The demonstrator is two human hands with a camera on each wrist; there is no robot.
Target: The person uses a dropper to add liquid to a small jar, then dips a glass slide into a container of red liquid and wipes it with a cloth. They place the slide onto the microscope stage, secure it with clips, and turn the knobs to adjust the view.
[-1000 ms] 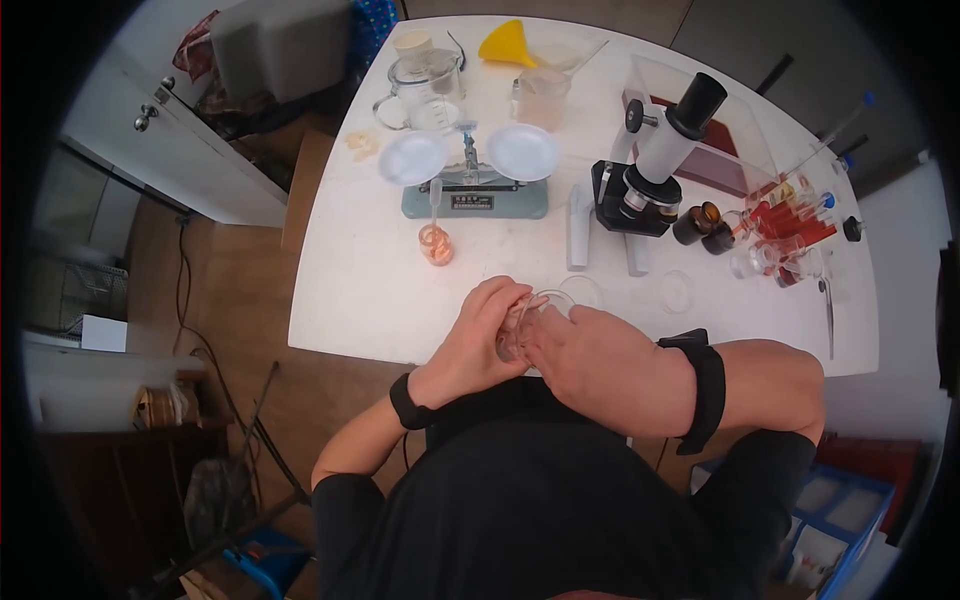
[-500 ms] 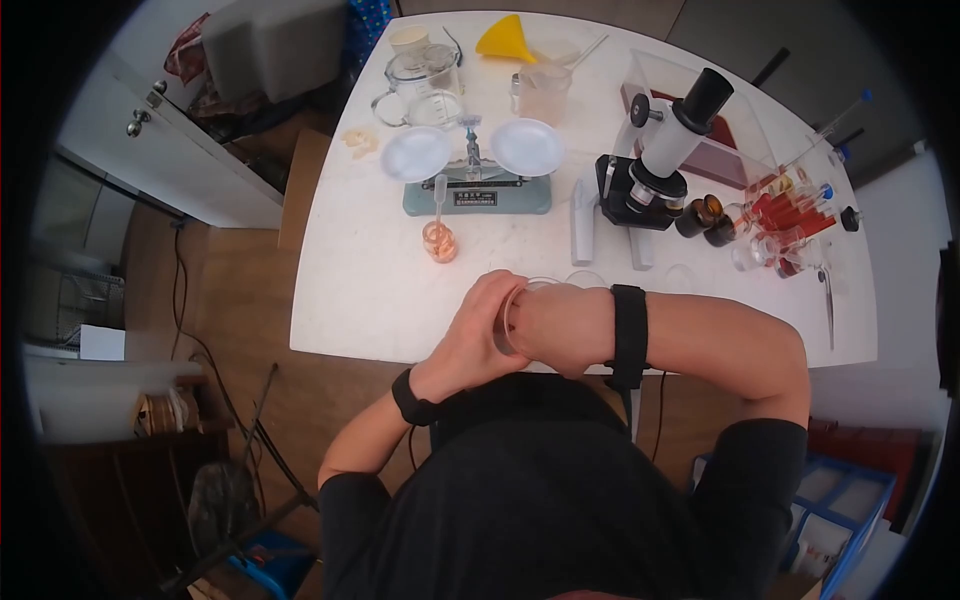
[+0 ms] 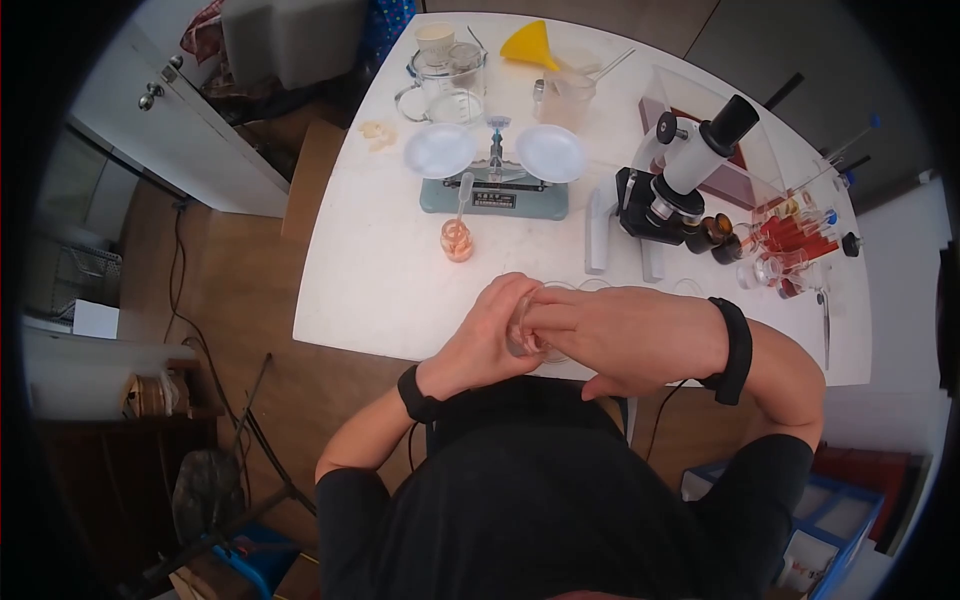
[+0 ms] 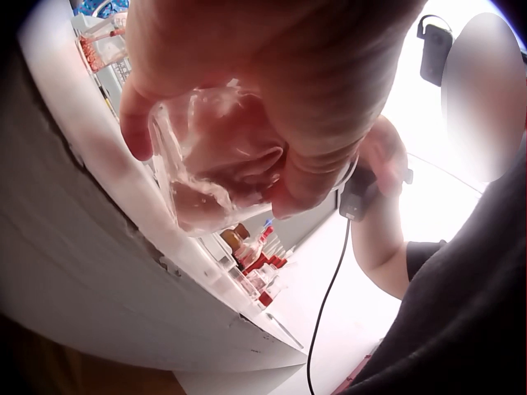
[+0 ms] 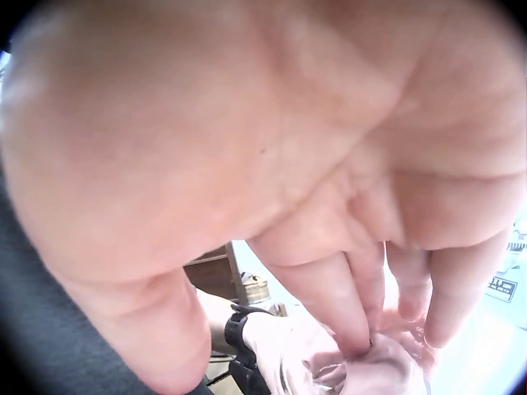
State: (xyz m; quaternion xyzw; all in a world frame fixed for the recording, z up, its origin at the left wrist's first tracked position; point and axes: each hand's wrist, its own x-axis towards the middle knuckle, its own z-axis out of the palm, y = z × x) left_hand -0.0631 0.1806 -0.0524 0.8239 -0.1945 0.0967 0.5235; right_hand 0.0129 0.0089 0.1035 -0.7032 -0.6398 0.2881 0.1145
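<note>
Curled round a clear glass vessel (image 3: 519,332) with pinkish contents, the left hand (image 3: 474,342) holds it at the table's front edge. In the left wrist view the vessel (image 4: 218,160) is tilted in the grasp of that hand (image 4: 272,66). Over its mouth lies the right hand (image 3: 640,335), fingers extended into the opening. The right wrist view shows this hand's palm (image 5: 288,148), its fingers reaching down to soft pink material (image 5: 383,370) and its thumb apart. The vessel's inside is mostly hidden in the head view.
Behind the hands stand a small jar (image 3: 457,241) with a dropper and a two-pan balance (image 3: 494,198). A microscope (image 3: 670,190), brown bottles (image 3: 707,233) and red-filled tubes (image 3: 800,240) are at the right. A yellow funnel (image 3: 529,44) and glassware stand at the back.
The right hand first went deeper over the vessel's mouth with its wrist moving left, then drew back to the right and flattened out. The left hand keeps its hold.
</note>
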